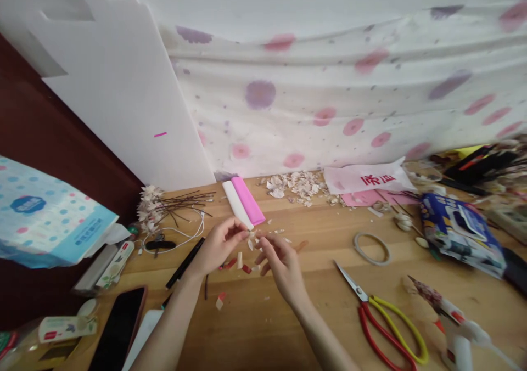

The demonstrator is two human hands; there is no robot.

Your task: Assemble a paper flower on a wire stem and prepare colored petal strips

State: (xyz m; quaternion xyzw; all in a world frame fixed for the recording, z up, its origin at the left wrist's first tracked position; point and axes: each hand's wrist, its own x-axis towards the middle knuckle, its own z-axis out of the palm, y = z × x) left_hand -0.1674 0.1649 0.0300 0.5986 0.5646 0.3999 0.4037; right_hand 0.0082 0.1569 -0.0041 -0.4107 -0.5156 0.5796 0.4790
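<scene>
My left hand pinches a small pale flower by its top, with whitish petals hanging below the fingertips. Beside it, my right hand has its thumb and fingers bent together close to the petals; whatever lies between them is too small to make out. Under both hands are small red and cream paper scraps on the wooden table. Just beyond my fingertips lie a folded pink strip and a white strip, side by side. A heap of loose pale petals lies farther back.
Scissors with red and yellow handles, a tape ring and a glue gun lie right. A blue packet stands behind them. On the left are stemmed white flowers, a white cable, a phone and a tissue pack.
</scene>
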